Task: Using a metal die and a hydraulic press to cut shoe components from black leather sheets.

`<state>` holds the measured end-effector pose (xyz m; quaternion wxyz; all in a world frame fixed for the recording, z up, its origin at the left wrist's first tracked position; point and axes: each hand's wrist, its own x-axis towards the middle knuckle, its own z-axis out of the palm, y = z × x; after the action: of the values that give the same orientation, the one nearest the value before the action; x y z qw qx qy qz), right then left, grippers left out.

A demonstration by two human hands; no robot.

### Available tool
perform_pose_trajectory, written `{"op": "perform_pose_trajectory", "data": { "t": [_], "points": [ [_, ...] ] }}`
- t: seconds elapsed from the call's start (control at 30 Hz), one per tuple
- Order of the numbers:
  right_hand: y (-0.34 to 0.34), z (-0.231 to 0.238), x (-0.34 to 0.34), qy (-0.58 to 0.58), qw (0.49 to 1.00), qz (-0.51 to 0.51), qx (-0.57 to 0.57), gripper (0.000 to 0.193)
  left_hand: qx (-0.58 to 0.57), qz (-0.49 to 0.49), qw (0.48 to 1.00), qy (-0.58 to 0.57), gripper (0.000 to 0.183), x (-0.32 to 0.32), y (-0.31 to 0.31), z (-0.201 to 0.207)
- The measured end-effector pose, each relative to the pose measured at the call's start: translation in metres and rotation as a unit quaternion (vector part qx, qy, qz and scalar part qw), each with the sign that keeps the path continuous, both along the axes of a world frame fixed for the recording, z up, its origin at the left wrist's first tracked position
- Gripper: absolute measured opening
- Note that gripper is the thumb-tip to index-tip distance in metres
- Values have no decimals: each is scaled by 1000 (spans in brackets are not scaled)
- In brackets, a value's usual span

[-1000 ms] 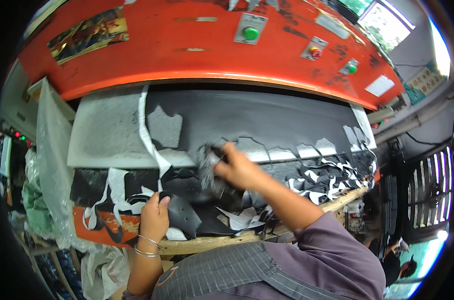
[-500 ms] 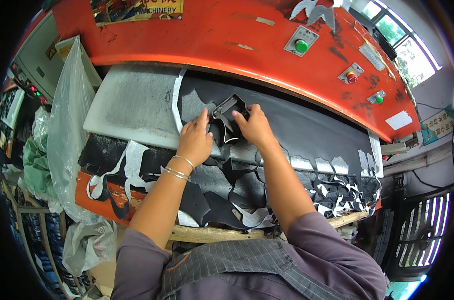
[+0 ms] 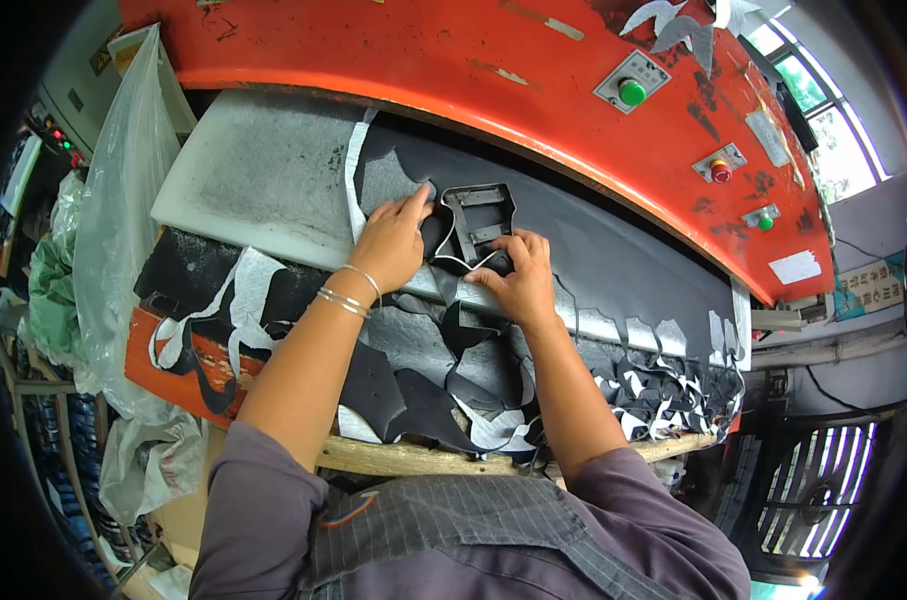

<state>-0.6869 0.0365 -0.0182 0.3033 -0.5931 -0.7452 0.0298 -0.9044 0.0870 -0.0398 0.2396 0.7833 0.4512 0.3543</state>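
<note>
At centre frame, the right hand grips a curved, dark-metal die atop smooth black sheeting. Just left, the left hand lies loosely open.

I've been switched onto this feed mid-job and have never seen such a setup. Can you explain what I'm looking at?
There is no robot here: you see a person's two bare hands. The pictures come from a wide fisheye camera on that person's head, looking down, so straight edges bend near the rim. The right hand holds the near end of a metal frame. The left hand is just left of the frame; whether it grips anything is unclear. The frame appears to rest on a black sheet, which lies on a pale board. Beyond is a red machine with buttons; nearer the person lie black and white scraps.
</note>
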Motion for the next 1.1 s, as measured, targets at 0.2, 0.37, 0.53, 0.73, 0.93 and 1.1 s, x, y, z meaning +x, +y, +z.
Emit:
{"op": "perform_pose_trajectory", "data": {
  "t": [0.2,0.37,0.53,0.73,0.93,1.1],
  "points": [
    [11,3,9,9,1000,19,-16,58,4,10,999,-33,56,-3,-33,-2],
    [8,4,-4,0,999,17,-27,57,24,29,999,-28,53,-5,-40,-1],
    [0,-4,-15,-7,1000,-22,9,57,51,29,997,-51,51,-9,-43,-10],
    [-3,-5,-7,1,1000,-28,-6,64,102,52,992,-61,49,-8,-47,-16],
    [26,11,29,-56,992,64,-88,66,136,102,982,-79,40,-3,-39,-18],
    [21,-1,29,-10,997,38,-73,60,139,148,976,-84,27,1,-37,-17]
  ]
}}
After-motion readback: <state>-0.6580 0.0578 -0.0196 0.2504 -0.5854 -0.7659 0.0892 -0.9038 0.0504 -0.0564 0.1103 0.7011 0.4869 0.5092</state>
